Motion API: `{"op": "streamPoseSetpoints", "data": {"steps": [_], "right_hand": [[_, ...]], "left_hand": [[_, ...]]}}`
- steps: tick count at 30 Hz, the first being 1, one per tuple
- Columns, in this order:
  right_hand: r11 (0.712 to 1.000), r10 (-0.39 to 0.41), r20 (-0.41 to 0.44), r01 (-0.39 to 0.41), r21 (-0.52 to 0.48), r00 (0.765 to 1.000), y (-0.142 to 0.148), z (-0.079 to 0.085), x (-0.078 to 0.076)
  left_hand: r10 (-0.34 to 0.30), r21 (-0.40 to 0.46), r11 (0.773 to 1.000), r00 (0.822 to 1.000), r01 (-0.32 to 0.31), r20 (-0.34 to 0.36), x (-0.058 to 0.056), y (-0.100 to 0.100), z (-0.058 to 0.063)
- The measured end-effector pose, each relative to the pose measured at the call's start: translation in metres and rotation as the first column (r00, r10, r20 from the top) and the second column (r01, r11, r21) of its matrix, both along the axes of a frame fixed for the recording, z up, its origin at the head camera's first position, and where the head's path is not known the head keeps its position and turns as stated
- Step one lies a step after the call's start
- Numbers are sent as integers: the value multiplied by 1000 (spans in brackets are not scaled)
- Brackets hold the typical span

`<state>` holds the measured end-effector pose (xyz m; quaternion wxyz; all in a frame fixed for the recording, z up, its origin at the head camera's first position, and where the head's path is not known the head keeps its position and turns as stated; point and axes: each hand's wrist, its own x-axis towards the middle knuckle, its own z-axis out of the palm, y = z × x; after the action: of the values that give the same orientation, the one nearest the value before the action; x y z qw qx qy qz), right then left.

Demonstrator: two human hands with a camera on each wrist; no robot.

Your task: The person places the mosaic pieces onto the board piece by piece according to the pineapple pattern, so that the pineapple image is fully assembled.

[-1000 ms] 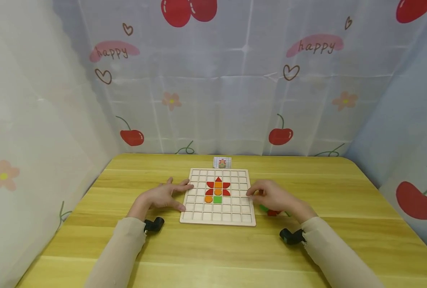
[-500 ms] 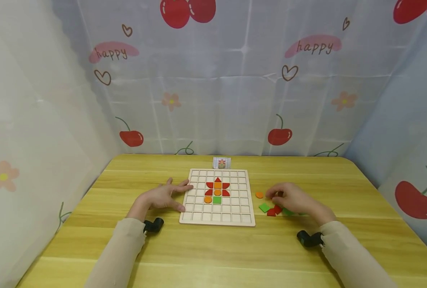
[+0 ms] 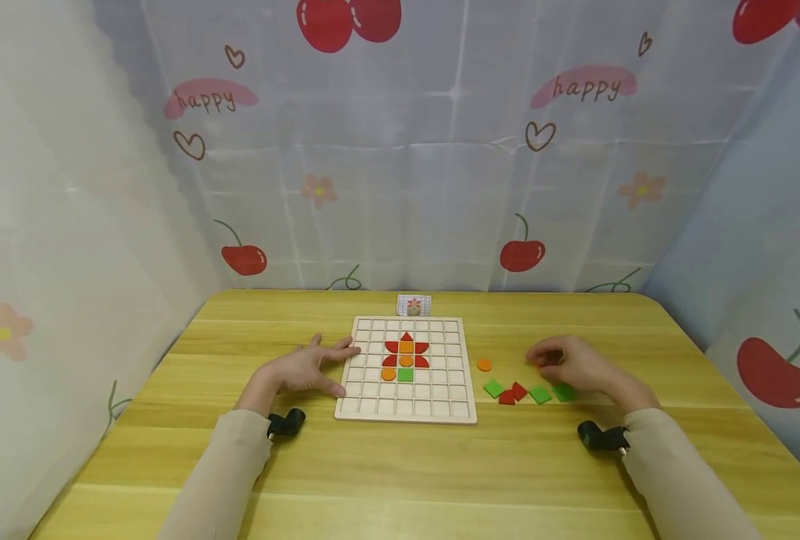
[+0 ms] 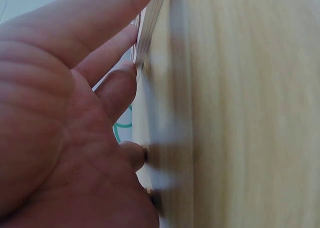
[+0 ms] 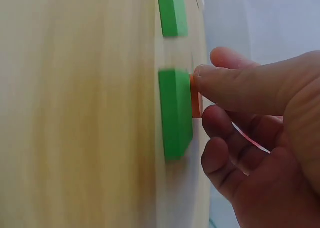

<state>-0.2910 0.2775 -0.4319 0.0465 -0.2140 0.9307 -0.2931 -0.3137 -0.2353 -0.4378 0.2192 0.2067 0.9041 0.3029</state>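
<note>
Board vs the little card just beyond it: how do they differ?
Size: the board is much larger than the card.
Look: the board is pale and holds separate coloured pieces; the card carries a small printed-looking picture.
Contact: the left hand touches the board's left edge; no hand touches the card.
Shared: both are on the table and show grid lines with a partly red figure.

The head view looks forward and down across the yellow wood-grained table (image 3: pixel 400 472) — both wrist views skim it sideways, close up; head and right wrist share square green tiles (image 5: pixel 176 115).
</note>
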Motion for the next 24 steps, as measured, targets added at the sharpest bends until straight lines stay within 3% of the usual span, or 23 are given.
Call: {"op": "streamPoseSetpoints", "data": {"steps": [8,14,24], "right_hand": [[999,-47,10,47,15,999,22,-1,0],[998,-61,28,60,28,998,36,1,2],[998,-68,37,67,23,997,40,-2,1]], "left_hand": [[-3,-8,1000,1000,2,-10,-2,-2,-3],[-8,16,1000,1000,8,-1,0,1,1],[-3,20,1000,1000,3,10,1,0,2]]}}
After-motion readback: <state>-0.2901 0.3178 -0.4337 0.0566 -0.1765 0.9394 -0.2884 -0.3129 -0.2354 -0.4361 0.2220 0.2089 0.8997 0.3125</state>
